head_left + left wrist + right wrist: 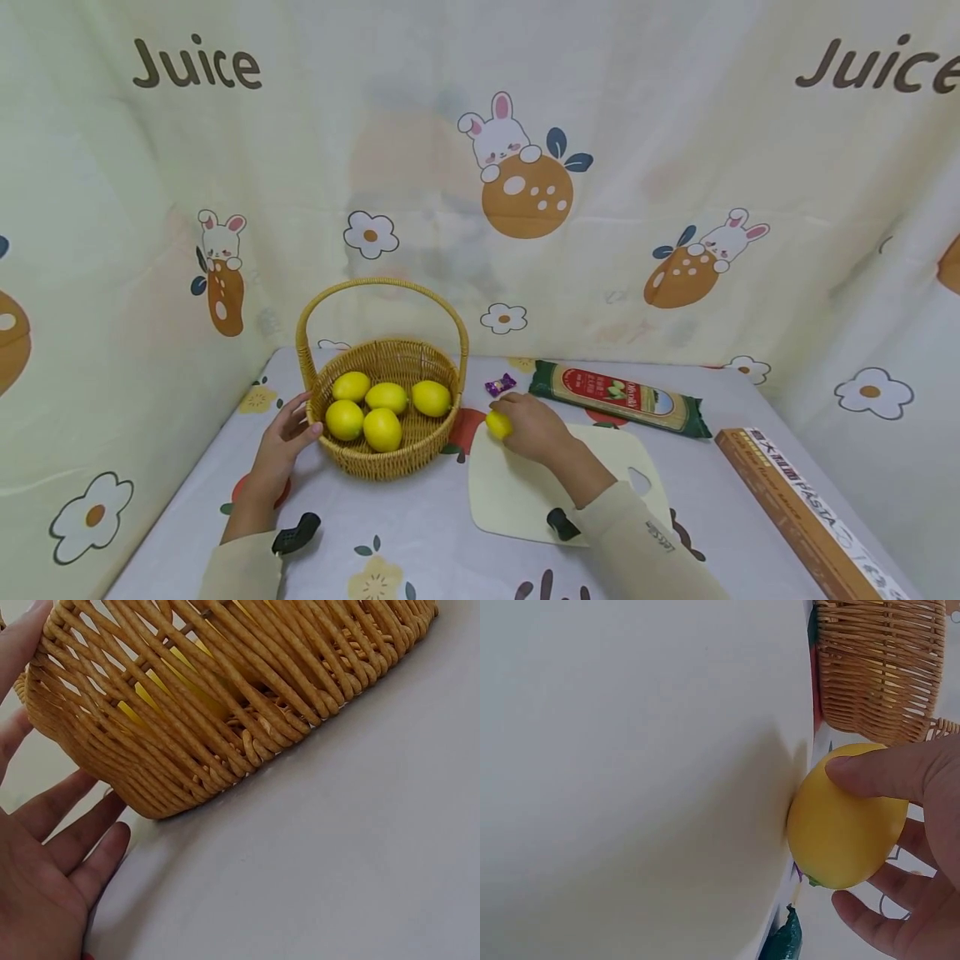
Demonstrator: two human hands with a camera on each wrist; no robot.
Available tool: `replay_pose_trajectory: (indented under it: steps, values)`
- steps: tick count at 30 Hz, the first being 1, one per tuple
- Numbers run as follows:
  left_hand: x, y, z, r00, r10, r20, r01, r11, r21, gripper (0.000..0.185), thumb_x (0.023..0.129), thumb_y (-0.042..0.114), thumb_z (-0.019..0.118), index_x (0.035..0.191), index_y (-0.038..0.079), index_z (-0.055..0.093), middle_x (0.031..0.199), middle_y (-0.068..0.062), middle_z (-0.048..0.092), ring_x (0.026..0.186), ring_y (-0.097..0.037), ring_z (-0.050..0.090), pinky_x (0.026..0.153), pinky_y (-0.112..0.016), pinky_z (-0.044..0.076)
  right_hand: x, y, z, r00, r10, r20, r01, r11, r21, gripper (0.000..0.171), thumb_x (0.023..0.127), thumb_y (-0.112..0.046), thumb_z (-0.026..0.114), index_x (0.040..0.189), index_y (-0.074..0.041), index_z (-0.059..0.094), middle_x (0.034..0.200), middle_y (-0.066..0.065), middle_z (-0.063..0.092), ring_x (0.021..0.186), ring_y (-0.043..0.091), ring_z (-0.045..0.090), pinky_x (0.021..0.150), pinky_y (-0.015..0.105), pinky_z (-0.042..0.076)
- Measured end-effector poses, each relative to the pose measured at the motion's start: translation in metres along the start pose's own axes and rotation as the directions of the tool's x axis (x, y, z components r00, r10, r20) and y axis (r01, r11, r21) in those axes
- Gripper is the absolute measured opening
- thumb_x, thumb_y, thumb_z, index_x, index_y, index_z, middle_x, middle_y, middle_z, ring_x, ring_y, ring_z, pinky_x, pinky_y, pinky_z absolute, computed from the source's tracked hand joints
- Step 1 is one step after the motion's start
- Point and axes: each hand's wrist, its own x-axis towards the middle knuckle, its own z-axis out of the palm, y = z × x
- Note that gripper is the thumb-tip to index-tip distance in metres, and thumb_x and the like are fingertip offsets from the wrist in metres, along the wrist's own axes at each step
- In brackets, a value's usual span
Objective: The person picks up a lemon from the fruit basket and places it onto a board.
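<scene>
- Your right hand (534, 427) is grasping a lemon (498, 424), thumb curled over its top and fingers wrapping beneath, as the right wrist view is showing.
- The lemon is sitting at the cutting board's (525, 492) far left corner, touching the board's edge; it is lying just right of the basket (386, 454), with a narrow strip of tablecloth between them.
- Your left hand (281, 442) is resting released, fingers straight, against the basket's left wall; the fingertips are touching the wicker near its rim.
- Five lemons (382, 404) are lying inside the basket, under its upright handle (378, 287).
- A purple candy (499, 385) is lying just right of the basket, beyond the held lemon.
- A green pasta packet (618, 398) is lying further right of the basket, along the board's far edge; whether they are touching cannot be told.
- A long brown pasta box (802, 508) is lying far right of the basket, near the table's right edge, well apart from the board.
- Open tablecloth (390, 533) is stretching in front of the basket, toward you; the curtain is closing in behind and to its left.
</scene>
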Motion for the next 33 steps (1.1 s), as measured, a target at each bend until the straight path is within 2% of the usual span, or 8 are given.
replay_pose_trajectory:
  steps: [4,6,15,20,23,28,33]
  values:
    - [0.001,0.002,-0.002,1.0,0.001,0.0,-0.001,1.0,0.002,0.074,0.092,0.035,0.067,0.154,0.024,0.028,0.153,-0.02,0.031,0.139,-0.039,0.03,0.11,-0.059,0.022,0.001,-0.002,-0.003,1.0,-0.011,0.004,0.011,1.0,-0.01,0.053,0.08,-0.016,0.077,0.131,-0.015,0.063,0.13,0.008,0.058,0.118,0.031,0.053,0.1,0.047,0.043]
    - [0.005,-0.004,-0.004,1.0,0.014,-0.006,-0.014,1.0,0.014,0.074,0.092,0.037,0.068,0.154,0.026,0.029,0.153,-0.019,0.032,0.138,-0.038,0.031,0.11,-0.059,0.023,0.001,-0.003,-0.006,1.0,-0.019,0.004,0.019,1.0,-0.016,0.054,0.08,-0.016,0.077,0.131,-0.015,0.062,0.131,0.008,0.058,0.119,0.031,0.053,0.101,0.047,0.042]
    - [0.007,-0.006,-0.013,1.0,0.025,-0.002,-0.025,1.0,-0.004,0.073,0.094,0.031,0.066,0.154,0.024,0.027,0.153,-0.02,0.03,0.138,-0.038,0.031,0.111,-0.059,0.02,0.002,-0.018,-0.02,0.998,-0.061,-0.02,0.06,0.997,-0.044,0.05,0.082,-0.021,0.077,0.13,-0.017,0.064,0.133,0.005,0.057,0.125,0.028,0.049,0.103,0.046,0.041]
    - [0.007,-0.002,-0.013,1.0,0.02,-0.008,-0.02,1.0,-0.001,0.073,0.093,0.033,0.067,0.154,0.025,0.027,0.154,-0.02,0.029,0.138,-0.038,0.03,0.111,-0.059,0.02,0.003,-0.043,-0.032,0.988,-0.143,-0.051,0.142,0.99,-0.024,0.044,0.086,-0.022,0.074,0.129,-0.016,0.064,0.131,0.004,0.058,0.124,0.026,0.05,0.102,0.043,0.042]
    - [0.006,-0.001,-0.01,1.0,0.02,-0.01,-0.02,1.0,0.002,0.074,0.092,0.035,0.067,0.154,0.025,0.028,0.154,-0.02,0.03,0.138,-0.039,0.03,0.111,-0.058,0.021,0.005,-0.061,-0.033,0.974,-0.213,-0.079,0.211,0.977,-0.034,0.037,0.089,-0.022,0.07,0.125,-0.014,0.066,0.125,0.004,0.061,0.115,0.024,0.055,0.098,0.039,0.045]
    - [0.002,-0.005,-0.002,1.0,0.017,-0.002,-0.017,1.0,0.012,0.072,0.093,0.035,0.067,0.153,0.024,0.029,0.152,-0.021,0.032,0.137,-0.039,0.033,0.11,-0.058,0.024,0.009,-0.091,-0.029,0.957,-0.284,-0.063,0.278,0.957,-0.086,0.032,0.093,-0.022,0.065,0.124,-0.014,0.067,0.119,0.001,0.062,0.108,0.019,0.057,0.095,0.033,0.047]
    - [0.0,-0.007,0.001,0.999,0.034,-0.004,-0.034,0.999,0.01,0.07,0.093,0.032,0.067,0.153,0.022,0.031,0.151,-0.022,0.034,0.136,-0.04,0.034,0.11,-0.058,0.024,0.021,-0.114,-0.024,0.948,-0.316,-0.042,0.311,0.946,-0.092,0.033,0.094,-0.024,0.064,0.126,-0.015,0.066,0.12,-0.001,0.063,0.109,0.019,0.058,0.095,0.033,0.047]
